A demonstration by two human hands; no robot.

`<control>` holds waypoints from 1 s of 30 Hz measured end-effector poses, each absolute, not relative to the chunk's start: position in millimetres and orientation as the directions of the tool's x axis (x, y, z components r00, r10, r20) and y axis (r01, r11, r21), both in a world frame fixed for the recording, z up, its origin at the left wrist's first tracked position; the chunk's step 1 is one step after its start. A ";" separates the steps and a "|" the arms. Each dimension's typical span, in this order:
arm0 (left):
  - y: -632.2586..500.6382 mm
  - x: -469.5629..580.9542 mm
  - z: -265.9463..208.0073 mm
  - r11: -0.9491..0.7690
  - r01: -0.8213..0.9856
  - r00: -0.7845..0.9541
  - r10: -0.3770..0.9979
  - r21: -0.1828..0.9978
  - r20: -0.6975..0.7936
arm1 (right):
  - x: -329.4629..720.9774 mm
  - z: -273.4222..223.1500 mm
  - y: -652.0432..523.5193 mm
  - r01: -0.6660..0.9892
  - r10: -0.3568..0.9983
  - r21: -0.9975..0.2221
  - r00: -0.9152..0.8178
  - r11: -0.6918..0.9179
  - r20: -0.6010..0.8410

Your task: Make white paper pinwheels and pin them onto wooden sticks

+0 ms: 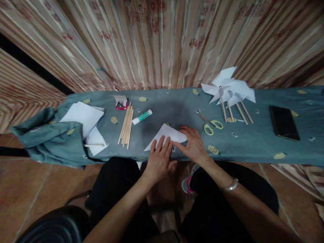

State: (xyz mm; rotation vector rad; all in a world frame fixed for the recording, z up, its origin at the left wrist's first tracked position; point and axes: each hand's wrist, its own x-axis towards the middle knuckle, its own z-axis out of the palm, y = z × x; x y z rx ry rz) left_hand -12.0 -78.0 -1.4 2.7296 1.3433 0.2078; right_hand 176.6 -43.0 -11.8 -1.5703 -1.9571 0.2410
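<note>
The paper point(167, 131) is white, the cloth point(174, 104) grey-green with yellow pineapples point(213, 149).

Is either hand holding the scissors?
No: the scissors lie on the cloth; the left hand and right hand both touch the folded paper.

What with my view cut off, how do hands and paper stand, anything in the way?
Left hand spread on folded paper. Right hand at the paper's right corner. Scissors off to the right, clear of paper; nothing seen blocking.
</note>
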 end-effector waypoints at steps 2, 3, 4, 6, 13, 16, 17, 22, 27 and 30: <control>-77.8 -10.8 -0.9 -0.600 0.788 0.597 0.799 0.136 0.066 | 176.1 -11.3 -43.5 0.820 0.938 -0.504 -0.108 0.271 0.329; -77.8 -10.6 -0.7 -0.598 0.791 0.595 0.801 0.133 0.063 | 176.1 -11.1 -43.7 0.819 0.940 -0.506 -0.109 0.269 0.324; -77.9 -10.9 -0.4 -0.597 0.792 0.594 0.802 0.130 0.063 | 176.3 -10.9 -43.9 0.819 0.941 -0.507 -0.111 0.269 0.320; -78.8 -13.7 0.5 -0.599 0.790 0.595 0.800 0.127 0.072 | 176.9 -10.7 -44.2 0.817 0.942 -0.510 -0.114 0.270 0.316; -89.9 -39.3 4.1 -0.576 0.809 0.568 0.818 0.118 0.091 | 176.2 -9.1 -44.6 0.823 0.948 -0.506 -0.113 0.258 0.299; -92.2 -42.2 2.7 -0.568 0.814 0.560 0.823 0.119 0.098 | 172.3 -7.3 -45.7 0.837 0.948 -0.488 -0.107 0.250 0.301; -92.1 -41.7 2.0 -0.567 0.815 0.558 0.824 0.120 0.101 | 171.0 -7.0 -46.1 0.841 0.948 -0.482 -0.105 0.246 0.301; -91.0 -45.4 2.1 -0.571 0.810 0.564 0.821 0.132 0.090 | 173.8 -10.1 -48.5 0.840 0.955 -0.498 -0.076 0.216 0.286; -97.3 -74.7 7.7 -0.539 0.837 0.534 0.842 0.092 0.069 | 201.1 -18.1 -50.4 0.813 0.948 -0.549 -0.009 0.191 0.317; -103.0 -93.9 8.9 -0.525 0.849 0.521 0.851 0.059 0.073 | 216.2 -21.5 -50.9 0.810 0.936 -0.556 0.023 0.188 0.350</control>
